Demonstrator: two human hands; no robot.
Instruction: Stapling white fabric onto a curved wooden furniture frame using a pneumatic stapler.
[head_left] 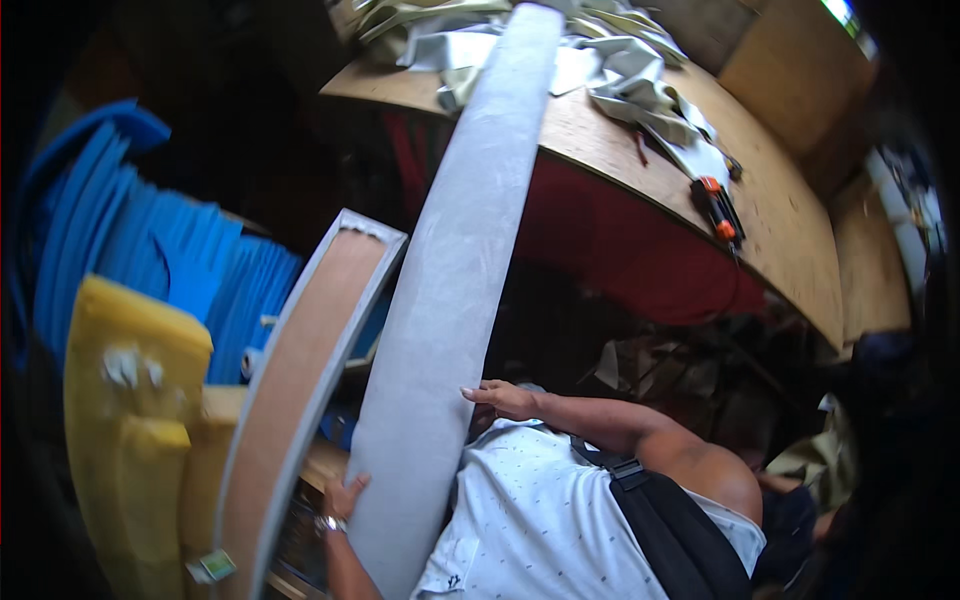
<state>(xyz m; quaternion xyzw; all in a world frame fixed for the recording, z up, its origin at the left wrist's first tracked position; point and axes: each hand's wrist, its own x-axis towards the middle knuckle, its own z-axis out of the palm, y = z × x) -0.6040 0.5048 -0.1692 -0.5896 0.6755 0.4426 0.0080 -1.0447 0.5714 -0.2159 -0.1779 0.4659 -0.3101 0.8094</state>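
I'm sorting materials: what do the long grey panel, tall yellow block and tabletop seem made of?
Long grey panel: perhaps fabric or leatherette outside, smooth, matte and faintly smudged; the core is hidden. Tall yellow block: probably foam, dull with rounded edges. Tabletop: likely bare plywood, from its tan wood grain.

The long panel (pixel 455 260) is plain pale grey. At left of the frame, stacked sheets (pixel 185 255) are bright blue. The shirt (pixel 550 515) is white with small dark specks.
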